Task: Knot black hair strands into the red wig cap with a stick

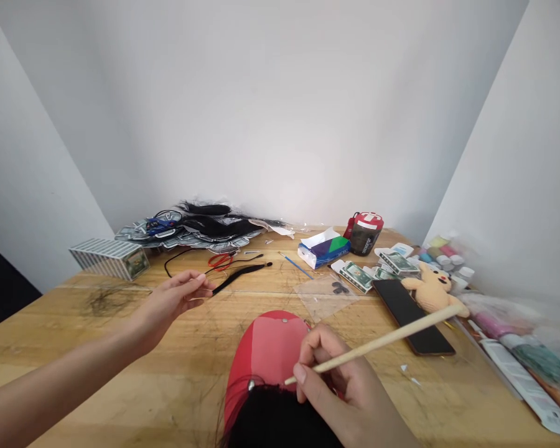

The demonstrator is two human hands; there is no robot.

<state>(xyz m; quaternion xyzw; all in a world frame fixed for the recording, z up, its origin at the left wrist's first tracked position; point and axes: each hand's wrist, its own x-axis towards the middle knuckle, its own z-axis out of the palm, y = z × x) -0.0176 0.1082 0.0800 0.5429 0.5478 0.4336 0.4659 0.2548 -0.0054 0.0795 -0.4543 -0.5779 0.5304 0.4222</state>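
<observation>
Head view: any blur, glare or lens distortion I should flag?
Head view: wide-angle stretch toward the edges, the white tube at lower right drawn out; head view: light soft, back wall bright, no harsh shadows; head view: left forearm looks slightly smeared, right hand and pale stick fairly crisp; head view: black hair sinks to near-solid black.

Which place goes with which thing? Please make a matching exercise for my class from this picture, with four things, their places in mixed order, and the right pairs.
Things
1. Wooden stick
2. Black hair strand
3. Soft toy
4. Tissue pack

Places
A. Lying beside the phone
B. Held in the right hand
C. Just left of the red-topped cup
D. At the fingertips of the left hand

Pairs: 1-B, 2-D, 3-A, 4-C
</observation>
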